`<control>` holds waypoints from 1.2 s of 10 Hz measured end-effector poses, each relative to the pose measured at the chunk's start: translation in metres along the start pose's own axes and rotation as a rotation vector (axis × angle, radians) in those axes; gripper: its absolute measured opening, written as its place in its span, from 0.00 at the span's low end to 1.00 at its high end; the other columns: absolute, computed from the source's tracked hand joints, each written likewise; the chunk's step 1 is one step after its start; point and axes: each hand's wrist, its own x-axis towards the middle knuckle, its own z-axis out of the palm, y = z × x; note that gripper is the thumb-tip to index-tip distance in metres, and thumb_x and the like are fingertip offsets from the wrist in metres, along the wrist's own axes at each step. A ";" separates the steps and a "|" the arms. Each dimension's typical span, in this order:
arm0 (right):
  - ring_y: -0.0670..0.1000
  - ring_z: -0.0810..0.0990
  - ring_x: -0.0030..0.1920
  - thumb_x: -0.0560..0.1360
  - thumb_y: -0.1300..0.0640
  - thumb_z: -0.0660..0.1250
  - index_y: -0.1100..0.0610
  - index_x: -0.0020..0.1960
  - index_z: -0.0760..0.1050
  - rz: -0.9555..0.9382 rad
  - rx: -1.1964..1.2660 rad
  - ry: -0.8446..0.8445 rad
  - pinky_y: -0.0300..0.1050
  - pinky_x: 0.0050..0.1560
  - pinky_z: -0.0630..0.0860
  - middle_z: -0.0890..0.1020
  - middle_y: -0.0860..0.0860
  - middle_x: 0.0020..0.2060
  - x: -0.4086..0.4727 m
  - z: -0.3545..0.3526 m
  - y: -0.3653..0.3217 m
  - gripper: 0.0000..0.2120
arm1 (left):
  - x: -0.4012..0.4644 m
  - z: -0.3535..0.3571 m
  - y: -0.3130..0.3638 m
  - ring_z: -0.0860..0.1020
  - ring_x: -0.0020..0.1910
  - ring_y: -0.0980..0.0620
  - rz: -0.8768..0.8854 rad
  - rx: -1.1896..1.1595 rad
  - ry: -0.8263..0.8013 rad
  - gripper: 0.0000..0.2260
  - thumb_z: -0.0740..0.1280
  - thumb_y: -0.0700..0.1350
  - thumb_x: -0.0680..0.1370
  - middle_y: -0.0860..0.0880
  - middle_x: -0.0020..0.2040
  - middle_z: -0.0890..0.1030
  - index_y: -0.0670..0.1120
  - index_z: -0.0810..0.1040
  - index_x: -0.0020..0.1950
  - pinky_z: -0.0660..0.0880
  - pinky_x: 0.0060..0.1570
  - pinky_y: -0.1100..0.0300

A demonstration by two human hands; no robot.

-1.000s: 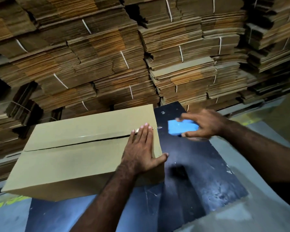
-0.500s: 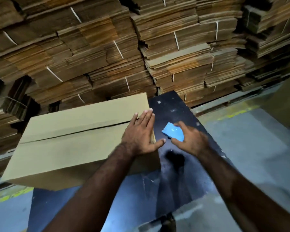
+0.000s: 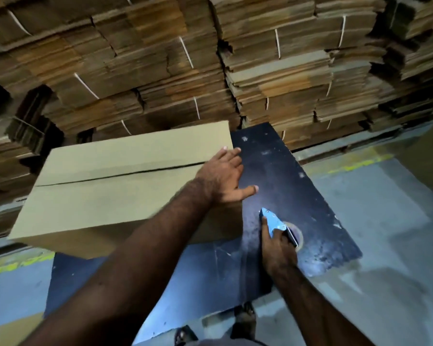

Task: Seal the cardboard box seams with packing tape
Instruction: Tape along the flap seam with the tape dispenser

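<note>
Bundled flat cardboard (image 3: 160,71) is stacked wall-high behind a dark table (image 3: 280,176), with grey floor (image 3: 385,221) to the right. On that table, the right hand (image 3: 276,248) curls round a blue tape dispenser (image 3: 273,222) — fingers wrapped about its body, the thumb side lying along the blue plate. The tape roll (image 3: 296,233) shows just behind it as a pale ring. The dispenser sits low, close to the tabletop and just beside the near right corner of the box (image 3: 115,196), pointing up and away from the person; whether it touches the table I cannot tell.

The left hand (image 3: 223,176) lies flat on the right end of the box top, fingers straight and close together, thumb splayed out over the edge. It presses right where the seam (image 3: 120,174) between the two flaps runs out — the seam is a dark open line from left to right, with no tape on it that I can see.

To do this step well, I would say the tape should start on the right end face a little below the top edge, so it gets a bite before it turns over the corner. The left palm should keep the flaps level and shut, then slide clear ahead of the dispenser. A steady pull along the seam, centred on it, would avoid wrinkles.

The left forearm reaches long and straight across the box's near corner; the right wrist is bent, the forearm coming up from the lower right.
</note>
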 end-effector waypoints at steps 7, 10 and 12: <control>0.63 0.79 0.53 0.83 0.50 0.49 0.59 0.58 0.76 -0.101 0.068 0.261 0.47 0.45 0.71 0.81 0.61 0.55 0.051 -0.118 -0.176 0.20 | -0.068 0.020 -0.040 0.46 0.80 0.54 -0.277 -0.299 0.032 0.29 0.44 0.58 0.83 0.51 0.82 0.45 0.48 0.46 0.82 0.46 0.78 0.47; 0.61 0.66 0.72 0.80 0.58 0.57 0.63 0.76 0.58 -0.060 -0.191 0.286 0.54 0.66 0.70 0.66 0.62 0.73 0.023 -0.116 -0.209 0.26 | -0.132 0.028 -0.104 0.45 0.81 0.52 -0.461 -0.286 0.011 0.29 0.44 0.57 0.84 0.49 0.82 0.44 0.46 0.44 0.82 0.44 0.78 0.47; 0.57 0.44 0.79 0.81 0.39 0.39 0.64 0.79 0.44 -0.198 -0.327 0.242 0.54 0.77 0.41 0.47 0.60 0.79 0.015 -0.075 -0.228 0.37 | -0.171 0.039 -0.140 0.44 0.81 0.52 -0.527 -0.324 0.031 0.30 0.42 0.59 0.83 0.49 0.82 0.43 0.46 0.44 0.82 0.44 0.77 0.47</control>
